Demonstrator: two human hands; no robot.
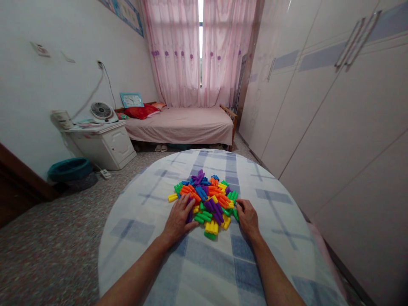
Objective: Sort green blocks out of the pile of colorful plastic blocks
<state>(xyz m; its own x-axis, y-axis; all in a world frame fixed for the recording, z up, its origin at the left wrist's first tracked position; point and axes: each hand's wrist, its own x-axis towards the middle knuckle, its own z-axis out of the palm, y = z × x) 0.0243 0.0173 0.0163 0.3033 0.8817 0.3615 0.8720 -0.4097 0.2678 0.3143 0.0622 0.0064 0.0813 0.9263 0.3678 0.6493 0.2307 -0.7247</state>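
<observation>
A heap of plastic building pieces [201, 193] lies in the middle of the cloth-covered table, in purple, orange, blue, green and yellow, each formed like short tubes joined side by side. My left hand [179, 216] rests at the heap's left side, fingers spread, the fingertips over orange and purple pieces and the thumb near a green piece [203, 217]. At the right edge, my right hand [247, 216] has its fingers curled in toward the thumb beside green pieces [233, 196]. Whatever lies between those fingertips is too small to make out. A yellow piece [211, 227] lies at the near edge.
The round table [137, 246] wears a blue-and-white checked cloth. Beyond it stands a bed [188, 123] with a pink sheet. On the left are a white cabinet [119, 146] bearing a fan [102, 110], and a teal bin [70, 168]. A tall wardrobe [318, 110] lines the right.
</observation>
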